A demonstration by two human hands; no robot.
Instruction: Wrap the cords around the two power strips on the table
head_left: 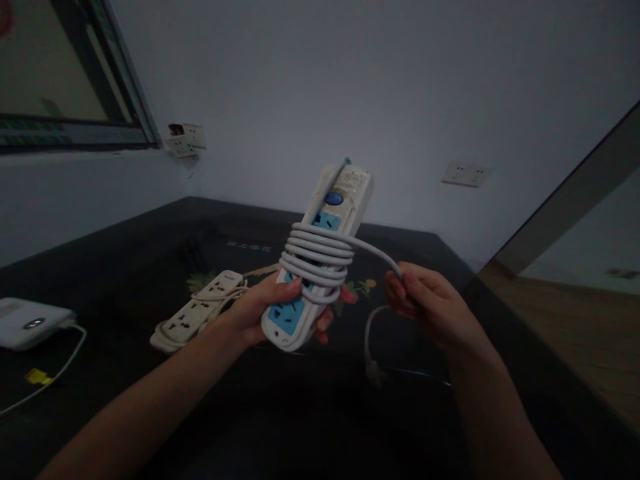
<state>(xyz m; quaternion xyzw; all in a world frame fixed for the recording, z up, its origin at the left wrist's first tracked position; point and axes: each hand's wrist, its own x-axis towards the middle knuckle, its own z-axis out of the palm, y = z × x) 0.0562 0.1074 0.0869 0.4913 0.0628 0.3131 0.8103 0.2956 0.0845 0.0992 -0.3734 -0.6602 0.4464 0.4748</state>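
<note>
A white power strip (357,189) with blue sockets and a dark blue switch is held up, tilted, over the dark table. My left hand (280,300) grips its lower end, thumb across the front and fingers behind. Several turns of its white cord (320,253) are wrapped around the strip's middle. From the top turn the cord runs right into my right hand (425,300), which is closed on it. Below that hand the loose end hangs in a curve down to a plug (374,372), blurred and dim.
A second, cream power strip (203,310) with its cord around it lies on the black table (320,413), left of my left hand. Further left sits a white device (33,323) with a cable and a yellow tag (39,377). Wall sockets (466,174) are on the wall behind.
</note>
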